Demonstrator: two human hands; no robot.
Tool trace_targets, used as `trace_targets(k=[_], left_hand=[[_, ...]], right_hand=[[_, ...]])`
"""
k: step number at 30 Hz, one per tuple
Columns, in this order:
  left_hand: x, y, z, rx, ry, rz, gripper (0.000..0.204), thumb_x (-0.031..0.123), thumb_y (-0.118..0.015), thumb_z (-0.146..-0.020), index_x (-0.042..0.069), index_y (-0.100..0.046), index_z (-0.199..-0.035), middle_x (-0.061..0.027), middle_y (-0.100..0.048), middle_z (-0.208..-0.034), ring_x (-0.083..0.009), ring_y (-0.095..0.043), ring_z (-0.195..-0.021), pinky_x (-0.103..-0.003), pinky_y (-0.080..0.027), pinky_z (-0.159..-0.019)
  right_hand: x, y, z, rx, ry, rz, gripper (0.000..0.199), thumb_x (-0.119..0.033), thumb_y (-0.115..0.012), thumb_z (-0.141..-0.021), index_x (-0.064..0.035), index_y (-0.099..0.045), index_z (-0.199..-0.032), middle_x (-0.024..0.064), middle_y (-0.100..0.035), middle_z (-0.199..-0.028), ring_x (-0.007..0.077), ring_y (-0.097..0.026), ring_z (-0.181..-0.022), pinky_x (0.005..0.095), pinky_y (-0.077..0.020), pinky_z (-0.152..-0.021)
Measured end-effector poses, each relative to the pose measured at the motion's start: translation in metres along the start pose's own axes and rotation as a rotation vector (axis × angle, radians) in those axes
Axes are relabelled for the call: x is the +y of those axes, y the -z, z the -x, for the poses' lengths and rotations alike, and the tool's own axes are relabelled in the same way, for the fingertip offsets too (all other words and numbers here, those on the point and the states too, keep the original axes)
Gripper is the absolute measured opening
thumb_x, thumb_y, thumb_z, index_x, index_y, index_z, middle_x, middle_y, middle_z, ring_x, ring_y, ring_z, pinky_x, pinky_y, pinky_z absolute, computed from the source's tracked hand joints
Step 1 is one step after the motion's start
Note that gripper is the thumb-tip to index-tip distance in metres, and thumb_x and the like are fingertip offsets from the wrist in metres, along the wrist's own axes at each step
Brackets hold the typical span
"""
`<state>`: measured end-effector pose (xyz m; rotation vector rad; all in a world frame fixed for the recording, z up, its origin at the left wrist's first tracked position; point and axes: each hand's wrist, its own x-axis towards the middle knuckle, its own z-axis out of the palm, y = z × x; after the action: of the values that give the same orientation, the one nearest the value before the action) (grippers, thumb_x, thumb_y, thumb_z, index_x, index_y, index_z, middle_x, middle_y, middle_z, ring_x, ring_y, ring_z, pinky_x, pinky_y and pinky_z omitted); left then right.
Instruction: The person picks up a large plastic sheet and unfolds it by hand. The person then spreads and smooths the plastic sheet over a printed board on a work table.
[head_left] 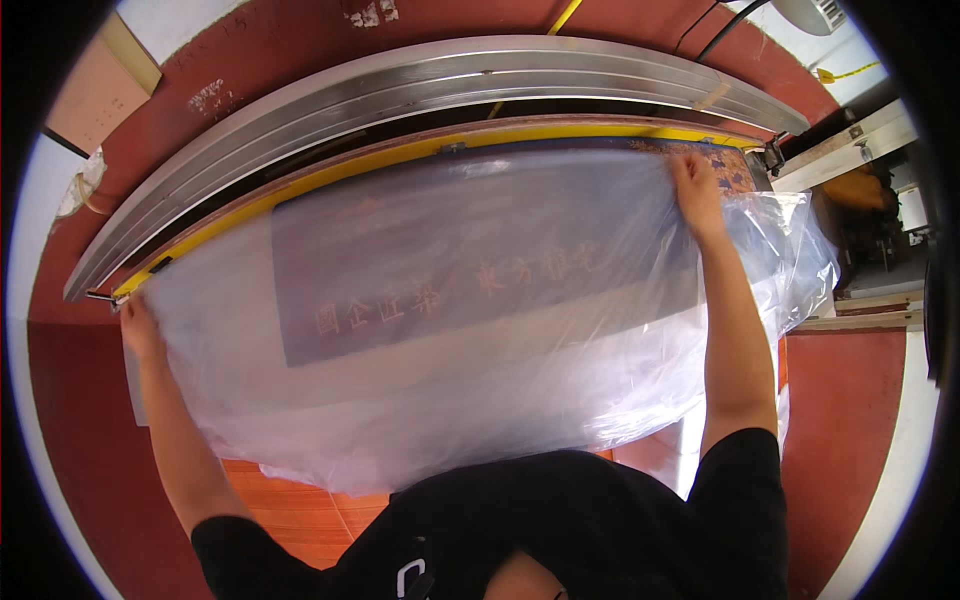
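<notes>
A: From the head view, what can be told of the work?

B: A clear plastic sheet (400,420) is spread over a dark blue panel (480,250), whose pale lettering can be made out through the film. The panel is set below a long yellow strip (380,157), and beyond that a curved-looking metal bar (400,85) is seen.

A: How much appears to be done?

B: Most of the panel is covered already, so the spreading may be judged well advanced. A copper-patterned patch (738,172) at the far right corner is left bare. The film is creased, and at the right it is bunched up; smoothing there seems to be left undone. Whether the near edge is fastened cannot be told.

A: And the hands?

B: By the right hand (697,190), the far edge of the sheet is pinched, near the patterned patch; the fingers are curled in, with little gap shown. By the left hand (142,328), the sheet's left edge seems to be gripped, just below the left end of the yellow strip. Its fingers are bent and close together, though the fingertips are too blurred to be read exactly. Between the two hands, the film is held broadly stretched.
</notes>
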<state>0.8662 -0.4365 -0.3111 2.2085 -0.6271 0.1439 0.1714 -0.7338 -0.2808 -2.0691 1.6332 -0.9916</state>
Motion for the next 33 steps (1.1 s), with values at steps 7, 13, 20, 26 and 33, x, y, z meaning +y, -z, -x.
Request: trace_targets(k=[7,13,20,26,33], left_hand=[[0.062,-0.08,-0.001,0.043,0.127,0.038,0.046,0.043,-0.047,-0.065,-0.001,-0.053,-0.078,-0.013,-0.054,-0.08,-0.0238,-0.05,-0.073,-0.03,-0.037,-0.064],[0.003,-0.072,-0.037,0.069,0.055,-0.026,0.057,0.048,-0.039,-0.067,-0.006,-0.052,-0.079,-0.0166,-0.052,-0.084,-0.0256,-0.049,-0.08,-0.031,-0.037,-0.068],[0.018,-0.081,-0.032,0.071,0.377,0.021,0.046,0.037,-0.032,-0.073,-0.003,-0.05,-0.084,-0.0118,-0.051,-0.08,-0.0213,-0.048,-0.074,-0.03,-0.038,-0.063],[0.061,-0.06,-0.004,-0.023,0.473,0.41,0.032,0.027,-0.035,-0.075,0.0,-0.047,-0.087,-0.0046,-0.05,-0.075,-0.0144,-0.047,-0.063,-0.025,-0.04,-0.055],[0.041,-0.064,-0.023,-0.235,0.419,0.464,0.023,0.021,-0.037,-0.074,0.003,-0.047,-0.082,-0.0052,-0.049,-0.072,-0.0147,-0.045,-0.063,-0.025,-0.037,-0.052]], right_hand=[[0.01,-0.018,-0.065,0.238,-0.221,0.247,0.033,-0.034,-0.049,-0.066,-0.0013,-0.051,-0.07,0.0139,-0.054,-0.067,0.0258,-0.051,-0.067,0.031,-0.0382,-0.06],[-0.01,-0.033,-0.053,0.348,-0.429,0.126,0.038,-0.04,-0.046,-0.065,-0.0053,-0.052,-0.077,0.0133,-0.054,-0.073,0.0273,-0.05,-0.072,0.0329,-0.0376,-0.065],[-0.003,-0.035,-0.05,0.47,-0.455,0.163,0.043,-0.037,-0.029,-0.068,-0.0048,-0.048,-0.09,0.0194,-0.048,-0.089,0.0336,-0.044,-0.085,0.0376,-0.0327,-0.073],[0.002,-0.025,-0.051,0.327,-0.438,0.019,0.046,-0.037,-0.034,-0.067,0.0001,-0.047,-0.091,0.0184,-0.049,-0.087,0.0291,-0.045,-0.085,0.0329,-0.0321,-0.074],[-0.004,-0.008,-0.05,0.03,-0.25,-0.135,0.042,-0.038,-0.043,-0.067,0.0002,-0.051,-0.082,0.0052,-0.05,-0.073,0.0132,-0.043,-0.07,0.023,-0.0321,-0.067]])
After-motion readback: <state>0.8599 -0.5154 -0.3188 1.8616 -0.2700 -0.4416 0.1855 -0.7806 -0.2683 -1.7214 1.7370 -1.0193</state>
